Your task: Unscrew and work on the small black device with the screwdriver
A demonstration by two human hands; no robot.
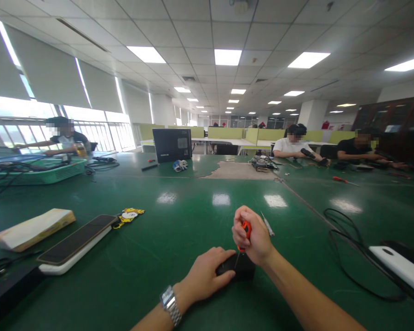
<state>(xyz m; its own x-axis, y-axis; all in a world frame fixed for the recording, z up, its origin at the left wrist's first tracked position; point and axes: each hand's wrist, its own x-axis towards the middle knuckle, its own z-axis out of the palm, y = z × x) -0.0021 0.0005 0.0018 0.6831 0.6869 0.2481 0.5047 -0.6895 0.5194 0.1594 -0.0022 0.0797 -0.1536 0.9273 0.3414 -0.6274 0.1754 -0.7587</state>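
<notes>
A small black box-shaped object [245, 268] lies on the green tabletop close in front of me. My left hand [207, 272] grips it from the left, thumb along the near side and fingers over the far side. Above it, my right hand [257, 239] is closed in a fist around the orange-red handle of a screwdriver [247, 228]. The thin shaft points down, and its tip meets the top of the black object; the exact contact point is too small to make out. Just beyond my right hand lies a slim silvery tool [267, 224].
Left are a tissue pack [37, 227], a phone [79, 239] on a white device and a green basket [55, 174] of cables. Right are a black cable [345, 257] and white device [400, 266]. A monitor [172, 145], gloves [180, 165] and another screwdriver [341, 179] lie farther off; several people sit around.
</notes>
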